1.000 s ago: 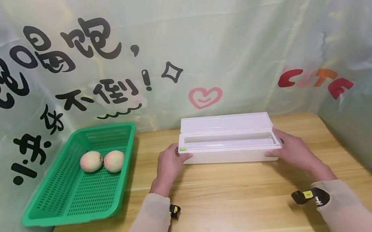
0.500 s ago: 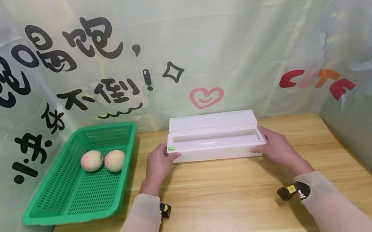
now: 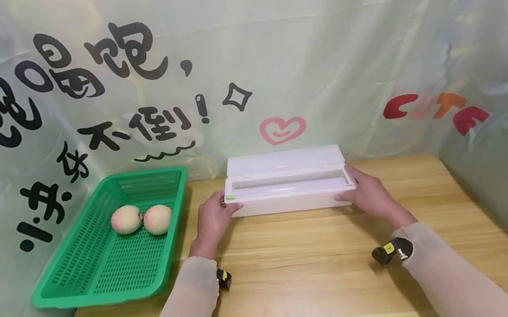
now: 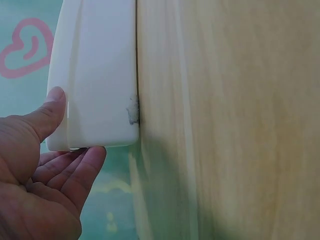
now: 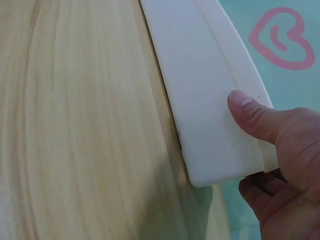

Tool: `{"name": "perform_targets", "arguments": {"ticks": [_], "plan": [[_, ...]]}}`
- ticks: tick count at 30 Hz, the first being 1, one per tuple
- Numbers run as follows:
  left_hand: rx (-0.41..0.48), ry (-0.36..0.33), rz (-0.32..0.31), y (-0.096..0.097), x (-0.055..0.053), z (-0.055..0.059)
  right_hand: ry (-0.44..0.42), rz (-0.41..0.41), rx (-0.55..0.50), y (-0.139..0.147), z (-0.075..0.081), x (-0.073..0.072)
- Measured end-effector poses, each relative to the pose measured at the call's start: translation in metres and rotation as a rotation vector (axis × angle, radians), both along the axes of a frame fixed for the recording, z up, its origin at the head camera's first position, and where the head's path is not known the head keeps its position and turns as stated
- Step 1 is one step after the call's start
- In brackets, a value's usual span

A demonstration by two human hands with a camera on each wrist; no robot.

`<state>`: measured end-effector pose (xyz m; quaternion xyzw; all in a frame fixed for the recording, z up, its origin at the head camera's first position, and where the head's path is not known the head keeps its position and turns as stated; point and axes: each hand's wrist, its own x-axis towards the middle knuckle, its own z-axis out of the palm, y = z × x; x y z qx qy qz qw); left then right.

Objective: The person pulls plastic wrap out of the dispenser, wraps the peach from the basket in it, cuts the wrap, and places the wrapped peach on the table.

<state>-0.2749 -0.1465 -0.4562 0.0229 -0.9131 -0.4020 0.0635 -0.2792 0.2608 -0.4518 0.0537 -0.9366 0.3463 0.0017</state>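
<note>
A long white plastic wrap dispenser (image 3: 284, 205) lies crosswise near the back of the table, its lid (image 3: 283, 161) tipped up and back. A pale roll shows inside the slot, and a small green tab (image 3: 230, 197) sits at its left front corner. My left hand (image 3: 212, 216) grips the left end, with the thumb on the front wall and the fingers against the end face. The opposite end is held likewise by my right hand (image 3: 373, 193). In the left wrist view a grey scuff (image 4: 133, 110) marks the dispenser's lower edge.
A green perforated basket (image 3: 94, 299) stands on the left with two pinkish peaches (image 3: 126, 220) inside. A printed cloth (image 3: 318, 64) hangs behind and beside the wooden table (image 3: 308, 280). Both wrists carry small black cameras (image 3: 384, 254).
Both hands have shifted the dispenser left and back toward the cloth, and it now lies squarer to the back edge. The basket and peaches have stayed put.
</note>
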Motion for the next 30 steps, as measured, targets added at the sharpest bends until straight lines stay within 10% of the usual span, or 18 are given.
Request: {"name": "perform_targets", "arguments": {"ticks": [21, 30], "plan": [[-0.019, -0.007, -0.002, -0.003, -0.015, 0.001, -0.036, 0.023, -0.029, -0.006, 0.003, -0.018], [-0.296, 0.05, -0.201, -0.007, -0.017, 0.021, 0.134, 0.11, 0.198, -0.003, 0.019, -0.012]]}}
